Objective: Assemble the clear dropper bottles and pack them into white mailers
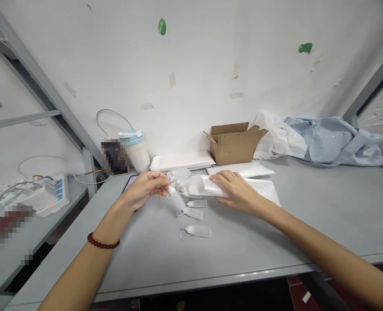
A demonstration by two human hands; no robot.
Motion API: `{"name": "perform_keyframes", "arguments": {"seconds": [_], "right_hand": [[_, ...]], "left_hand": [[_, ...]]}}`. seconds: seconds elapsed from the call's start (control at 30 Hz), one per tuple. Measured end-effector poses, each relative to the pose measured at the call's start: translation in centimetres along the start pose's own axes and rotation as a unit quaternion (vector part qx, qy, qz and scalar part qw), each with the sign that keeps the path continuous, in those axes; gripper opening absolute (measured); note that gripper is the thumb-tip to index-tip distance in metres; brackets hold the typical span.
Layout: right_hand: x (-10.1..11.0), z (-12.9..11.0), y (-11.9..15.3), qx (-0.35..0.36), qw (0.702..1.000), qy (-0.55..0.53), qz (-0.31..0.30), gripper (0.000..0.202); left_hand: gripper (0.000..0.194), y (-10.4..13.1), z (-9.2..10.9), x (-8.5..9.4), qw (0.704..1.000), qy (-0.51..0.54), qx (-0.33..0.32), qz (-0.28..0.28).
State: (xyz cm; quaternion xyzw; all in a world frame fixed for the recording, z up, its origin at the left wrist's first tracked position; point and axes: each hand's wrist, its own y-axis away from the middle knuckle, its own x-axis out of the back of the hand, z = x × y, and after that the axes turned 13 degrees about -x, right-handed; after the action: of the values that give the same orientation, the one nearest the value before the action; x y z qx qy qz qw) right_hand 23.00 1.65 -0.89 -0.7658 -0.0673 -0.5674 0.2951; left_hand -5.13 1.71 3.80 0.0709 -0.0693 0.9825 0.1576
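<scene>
My left hand [149, 188] pinches a small translucent squeeze bottle [177, 199] by its cap end, over the grey table. My right hand [235, 190] grips a white padded mailer [259, 186], whose mouth gapes toward the left hand. Between the hands and behind them lies a pile of similar small bottles [179, 176], partly hidden by the mailer. One loose bottle [198, 231] rests on its side nearer to me, its cap loop pointing left. Another bottle [194, 213] lies just beneath the held one.
At the back stand an open cardboard box [235, 147], a stack of white mailers [181, 160] and a blue-lidded cup [138, 151]. A phone [129, 183] lies by my left wrist. White plastic [276, 134] and light blue cloth [334, 140] sit back right.
</scene>
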Motion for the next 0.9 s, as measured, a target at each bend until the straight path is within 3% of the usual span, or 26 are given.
{"name": "perform_keyframes", "arguments": {"seconds": [0.1, 0.23, 0.37, 0.57, 0.7, 0.83, 0.9], "right_hand": [[0.0, -0.1, 0.0, -0.002, 1.000, -0.007, -0.001, 0.045], [0.2, -0.4, 0.1, -0.004, 1.000, -0.015, -0.003, 0.045], [0.3, -0.7, 0.2, 0.001, 1.000, -0.025, 0.004, 0.045], [0.2, -1.5, 0.5, 0.032, 0.999, -0.031, 0.008, 0.045], [0.1, -1.8, 0.6, 0.040, 0.999, -0.016, -0.001, 0.045], [0.0, -1.1, 0.4, 0.030, 0.999, -0.004, 0.017, 0.046], [0.0, -0.5, 0.2, 0.015, 0.999, 0.004, 0.029, 0.045]], "left_hand": [[0.014, -0.1, -0.2, -0.8, 0.996, 0.039, -0.056, 0.061], [0.016, -0.2, -1.0, -2.8, 0.993, 0.013, -0.086, 0.081], [0.019, 0.2, -1.9, -4.8, 0.991, -0.072, -0.092, 0.060], [0.021, 1.2, -3.1, -6.9, 0.946, -0.240, -0.205, 0.066], [0.043, 1.8, -2.6, -7.3, 0.939, -0.277, -0.202, -0.035], [0.026, 1.8, -1.4, -6.5, 0.942, -0.272, -0.197, 0.008], [0.020, 1.8, -0.8, -5.8, 0.951, -0.255, -0.173, -0.010]]}}
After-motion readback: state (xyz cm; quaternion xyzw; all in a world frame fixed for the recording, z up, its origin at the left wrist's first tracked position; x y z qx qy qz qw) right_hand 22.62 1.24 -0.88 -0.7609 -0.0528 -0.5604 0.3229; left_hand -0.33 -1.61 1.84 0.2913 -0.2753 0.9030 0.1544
